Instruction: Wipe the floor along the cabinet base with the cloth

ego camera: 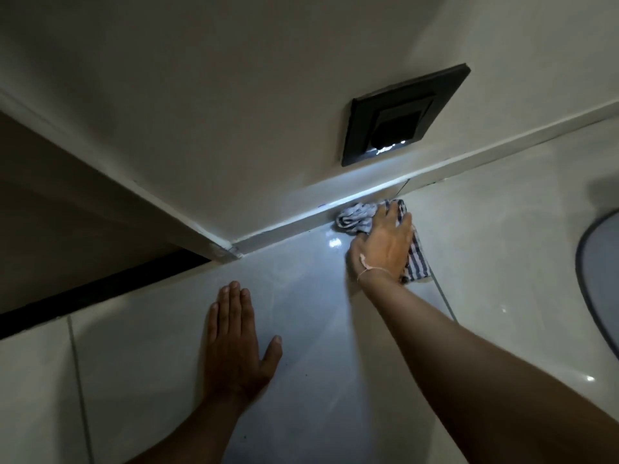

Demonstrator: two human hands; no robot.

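A blue-and-white checked cloth [356, 217] lies bunched on the glossy pale tiled floor [308, 329], pressed against the white base strip [301, 219] of the cabinet. My right hand [382, 246] is laid over the cloth and holds it down, with part of the cloth sticking out beyond the fingers and at the wrist side. My left hand [234, 339] rests flat on the floor tile, fingers together and thumb out, well to the left of the cloth and holding nothing.
A black square socket plate [402, 115] sits on the white panel above the base strip. A dark gap [100, 289] runs along the floor at the left beside the cabinet corner [224, 252]. A round dark-rimmed object [599, 279] is at the right edge.
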